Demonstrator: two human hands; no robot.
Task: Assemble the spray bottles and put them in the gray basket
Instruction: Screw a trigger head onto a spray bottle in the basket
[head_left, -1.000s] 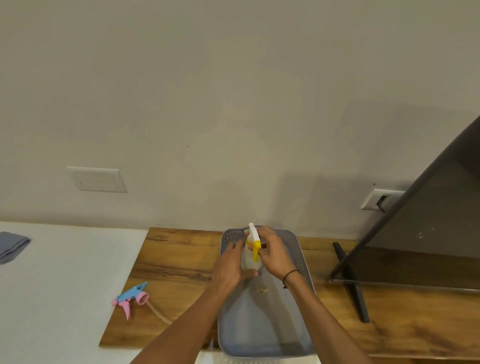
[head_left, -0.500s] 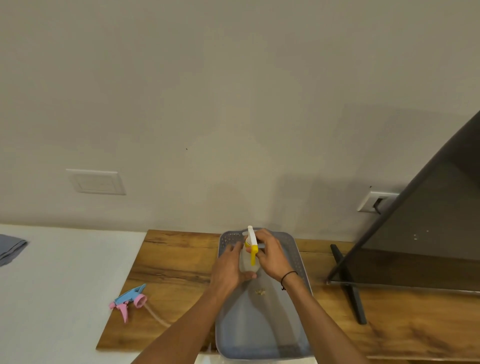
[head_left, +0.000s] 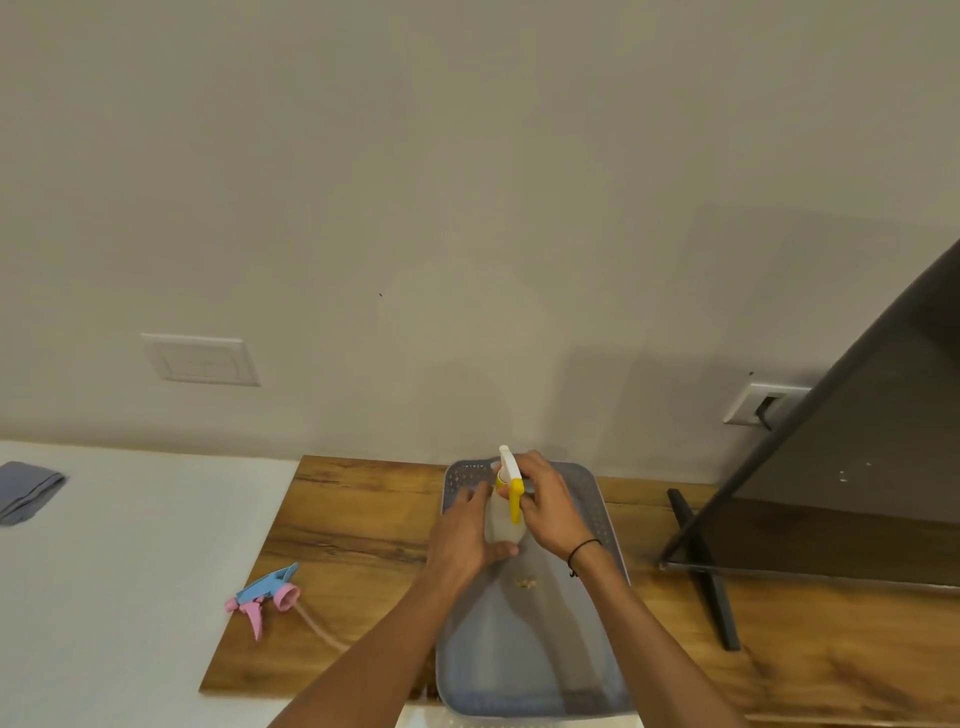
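Observation:
A clear spray bottle (head_left: 500, 522) stands upright over the gray basket (head_left: 587, 670) on the wooden table. My left hand (head_left: 465, 540) grips the bottle's body from the left. My right hand (head_left: 550, 506) holds the white and yellow spray head (head_left: 511, 480) on top of the bottle. A second spray head (head_left: 265, 597), blue and pink with a thin tube, lies on the wood at the left, apart from both hands.
A dark screen (head_left: 852, 467) on a black stand leans at the right. A folded gray cloth (head_left: 26, 491) lies on the white counter (head_left: 119, 571) at far left. A small yellowish scrap (head_left: 525, 583) lies in the basket. The wall is close behind.
Both hands stay on the bottle and spray head over the basket. My right hand has shifted slightly around the spray head.

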